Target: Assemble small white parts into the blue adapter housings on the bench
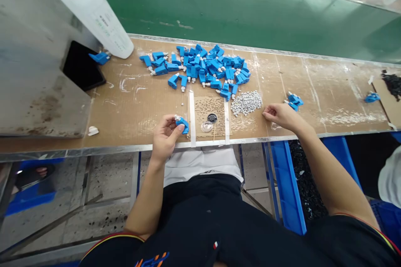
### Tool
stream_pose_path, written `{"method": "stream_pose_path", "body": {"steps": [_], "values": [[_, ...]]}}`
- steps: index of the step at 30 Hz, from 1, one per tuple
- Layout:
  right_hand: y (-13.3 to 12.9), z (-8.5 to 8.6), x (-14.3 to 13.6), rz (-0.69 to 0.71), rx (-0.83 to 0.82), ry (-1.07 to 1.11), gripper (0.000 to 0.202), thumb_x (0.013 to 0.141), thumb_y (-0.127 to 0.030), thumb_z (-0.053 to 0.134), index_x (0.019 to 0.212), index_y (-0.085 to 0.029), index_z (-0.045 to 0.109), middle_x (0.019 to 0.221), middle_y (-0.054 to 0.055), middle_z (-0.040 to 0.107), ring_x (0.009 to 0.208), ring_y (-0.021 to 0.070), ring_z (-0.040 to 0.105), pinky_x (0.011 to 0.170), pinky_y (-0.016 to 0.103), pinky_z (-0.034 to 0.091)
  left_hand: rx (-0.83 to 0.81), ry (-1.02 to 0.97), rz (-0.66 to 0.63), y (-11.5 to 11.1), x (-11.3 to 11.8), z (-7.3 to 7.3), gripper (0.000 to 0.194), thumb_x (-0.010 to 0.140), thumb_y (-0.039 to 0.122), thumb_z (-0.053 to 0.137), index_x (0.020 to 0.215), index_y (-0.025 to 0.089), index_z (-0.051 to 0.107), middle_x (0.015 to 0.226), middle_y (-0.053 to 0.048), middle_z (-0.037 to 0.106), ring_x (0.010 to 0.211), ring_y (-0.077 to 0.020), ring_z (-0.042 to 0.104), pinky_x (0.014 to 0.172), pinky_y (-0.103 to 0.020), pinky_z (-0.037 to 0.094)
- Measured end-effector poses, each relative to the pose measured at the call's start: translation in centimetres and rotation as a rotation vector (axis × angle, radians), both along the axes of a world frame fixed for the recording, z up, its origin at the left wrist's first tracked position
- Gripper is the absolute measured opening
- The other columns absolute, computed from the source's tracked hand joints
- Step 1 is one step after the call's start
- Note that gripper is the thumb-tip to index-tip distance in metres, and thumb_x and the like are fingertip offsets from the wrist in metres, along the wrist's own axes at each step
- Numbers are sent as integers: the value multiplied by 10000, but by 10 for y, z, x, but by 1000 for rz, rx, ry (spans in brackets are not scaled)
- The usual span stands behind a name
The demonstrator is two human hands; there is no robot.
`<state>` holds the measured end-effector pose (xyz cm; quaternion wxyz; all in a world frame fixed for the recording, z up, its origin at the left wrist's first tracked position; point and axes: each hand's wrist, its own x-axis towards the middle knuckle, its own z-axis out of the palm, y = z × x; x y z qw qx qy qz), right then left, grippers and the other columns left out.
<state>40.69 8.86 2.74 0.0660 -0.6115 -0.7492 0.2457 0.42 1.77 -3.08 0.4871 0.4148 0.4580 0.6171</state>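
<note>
My left hand (166,134) is closed around a blue plastic part (182,125) with a white end, just above the bench's front edge. On the right, my right hand (280,116) has its fingertips pinched together, beside a pile of small grey pieces (247,103); whatever it may hold is too small to make out. Between the hands lies a taped-down cardboard pad (205,105). On the pad are a small round dish of black stuff (212,117), a clear round lid (206,127) and a thin wooden stick (214,132). Behind them spreads a heap of blue parts (200,66) with white ends.
A white bottle with a blue cap (97,16) stands at the left, near a dark flat phone-like slab (83,66) and a metal box (40,91). A few blue parts (294,101) lie beyond my right hand. Below the bench's right side is a blue bin (286,183).
</note>
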Motion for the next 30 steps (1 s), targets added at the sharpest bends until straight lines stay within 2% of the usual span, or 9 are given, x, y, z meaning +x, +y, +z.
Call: {"method": "stream_pose_path", "body": {"steps": [3, 8, 12, 17, 22, 26, 30], "values": [[-19, -7, -30, 74, 67, 80, 256, 890, -429, 618, 721, -237, 608, 607, 17, 631, 531, 173, 554, 524, 296, 448, -4, 7, -21, -1, 0, 2, 405, 746, 516, 888, 902, 201, 686, 790, -9, 697, 697, -129, 683, 619, -218, 586], [-51, -31, -90, 197, 359, 153, 192, 997, -329, 534, 834, -245, 593, 779, 50, 670, 673, 190, 619, 639, 312, 508, 12, 5, -69, -2, -1, -1, 396, 774, 512, 872, 932, 205, 678, 846, -22, 705, 749, -138, 686, 684, -246, 601], [-52, -36, -104, 257, 408, 100, 208, 1037, -320, 510, 855, -251, 582, 807, 57, 650, 732, 212, 628, 681, 330, 515, 32, -11, -90, -3, -2, -2, 382, 798, 506, 859, 959, 205, 686, 877, -28, 709, 773, -137, 689, 711, -251, 604], [-46, -31, -99, 308, 370, 85, 186, 1028, -309, 510, 861, -256, 574, 833, 65, 658, 750, 229, 631, 692, 349, 517, 36, -9, -91, -5, -2, -1, 350, 824, 489, 840, 964, 204, 694, 889, -29, 712, 797, -133, 693, 770, -252, 605], [-40, -24, -98, 268, 260, 144, 158, 990, -325, 533, 854, -257, 575, 777, 44, 649, 667, 216, 599, 651, 346, 504, 45, -11, -101, -5, -1, -1, 331, 824, 458, 845, 971, 203, 694, 900, -29, 715, 807, -135, 694, 783, -252, 607], [-36, -6, -105, 270, 196, 180, 177, 985, -356, 550, 844, -253, 577, 735, 27, 635, 633, 201, 594, 614, 324, 480, 54, 1, -98, -5, -1, -3, 315, 835, 435, 836, 981, 198, 688, 908, -28, 711, 802, -130, 689, 763, -243, 604], [-37, 18, -127, 383, 263, 156, 171, 1016, -320, 533, 867, -250, 579, 774, 31, 634, 664, 186, 595, 629, 307, 470, 72, 0, -106, -5, -1, -4, 301, 854, 423, 820, 988, 191, 683, 904, -22, 703, 797, -120, 683, 751, -225, 597]]}}
